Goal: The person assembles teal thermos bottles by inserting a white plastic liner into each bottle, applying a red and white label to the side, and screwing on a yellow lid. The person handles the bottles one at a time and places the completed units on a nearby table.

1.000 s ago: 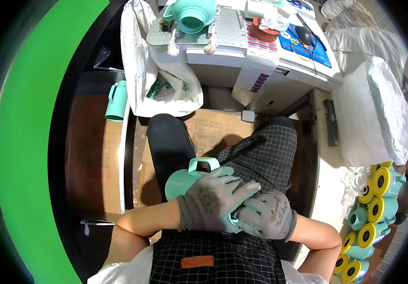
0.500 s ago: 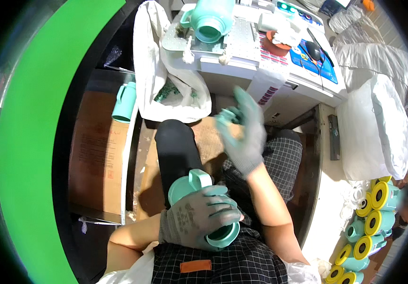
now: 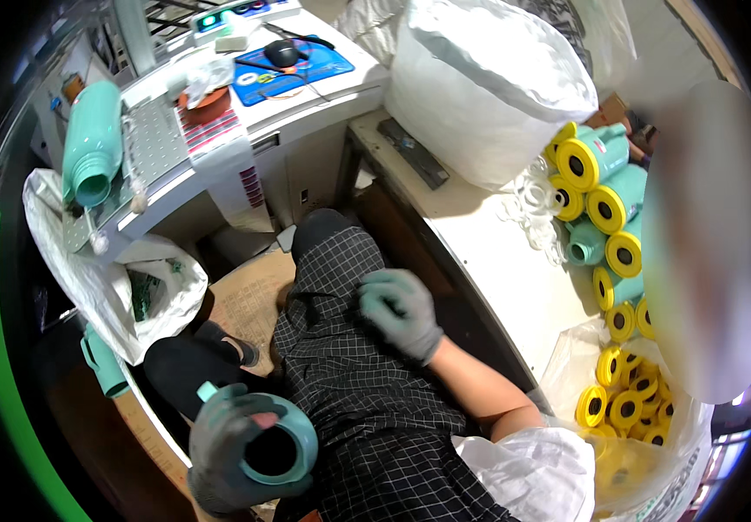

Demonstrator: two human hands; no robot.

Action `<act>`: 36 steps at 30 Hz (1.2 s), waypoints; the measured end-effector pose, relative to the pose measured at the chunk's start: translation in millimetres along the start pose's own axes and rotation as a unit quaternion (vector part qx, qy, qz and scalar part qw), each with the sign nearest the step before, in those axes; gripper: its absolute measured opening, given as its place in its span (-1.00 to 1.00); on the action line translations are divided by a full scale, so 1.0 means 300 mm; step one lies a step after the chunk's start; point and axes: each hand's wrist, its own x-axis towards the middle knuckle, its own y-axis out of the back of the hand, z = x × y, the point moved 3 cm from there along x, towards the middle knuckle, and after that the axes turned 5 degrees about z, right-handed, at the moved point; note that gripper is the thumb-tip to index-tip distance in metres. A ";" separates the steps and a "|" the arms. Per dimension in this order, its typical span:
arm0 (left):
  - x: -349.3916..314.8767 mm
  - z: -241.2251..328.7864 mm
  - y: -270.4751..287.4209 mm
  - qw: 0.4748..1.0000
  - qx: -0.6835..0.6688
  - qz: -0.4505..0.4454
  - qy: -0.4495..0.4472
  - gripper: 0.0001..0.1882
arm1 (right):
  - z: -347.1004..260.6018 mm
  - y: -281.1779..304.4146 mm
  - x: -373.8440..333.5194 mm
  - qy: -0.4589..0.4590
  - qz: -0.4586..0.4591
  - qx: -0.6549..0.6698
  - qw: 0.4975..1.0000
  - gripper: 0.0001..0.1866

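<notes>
My left hand, in a grey glove with teal patches, is closed round a teal plastic jug shell in my lap. The shell's round, dark mouth faces up, and part of its handle shows beside my fingers; the rest is hidden by my hand. Over my right thigh, my right hand, gloved alike, is loosely curled. A gap shows between its thumb and fingers, with nothing visible in it. It is apart from the shell.
A white-topped table on the right bears white rings and yellow-ended teal jugs. Nearby are a bag of yellow rings and a large white sack. A teal jug lies on the machine. A blurred shape fills the far right.
The view has swung to the right, bringing the yellow rings into sight. My right hand has drawn back to my right thigh and curled. My left hand keeps the jug shell, its mouth now facing up.
</notes>
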 end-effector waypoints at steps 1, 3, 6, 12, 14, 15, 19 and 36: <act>0.015 0.016 0.011 1.000 -0.008 0.000 -0.022 -0.15 | 0.072 0.075 -0.025 -0.029 0.033 -0.032 0.999 -0.93; 0.040 0.053 0.032 0.998 -0.017 0.015 -0.063 -0.16 | 0.242 0.202 -0.044 -0.140 0.133 -0.062 0.979 -0.92; 0.115 0.020 -0.050 0.998 0.000 -0.020 -0.053 -0.18 | 0.479 0.496 -0.031 -0.134 0.182 -0.265 0.937 -0.73; 0.043 -0.104 -0.099 0.992 -0.018 0.054 0.114 -0.14 | 0.811 0.751 0.076 -0.337 0.101 -0.526 0.774 -0.61; 0.043 -0.109 -0.105 0.995 -0.003 0.050 0.090 -0.13 | 0.851 0.760 0.093 -0.382 0.071 -0.522 0.760 -0.65; 0.048 -0.113 -0.106 0.996 0.004 0.048 0.077 -0.12 | 0.844 0.776 0.079 -0.354 0.098 -0.511 0.777 -0.66; 0.102 -0.078 -0.101 0.993 0.046 0.037 0.098 -0.16 | 0.746 0.804 0.049 -0.301 0.155 -0.465 0.818 -0.64; 0.128 -0.032 -0.087 0.973 0.214 0.088 -0.009 -0.37 | -0.336 -0.119 0.219 0.192 -0.184 0.108 0.958 -0.67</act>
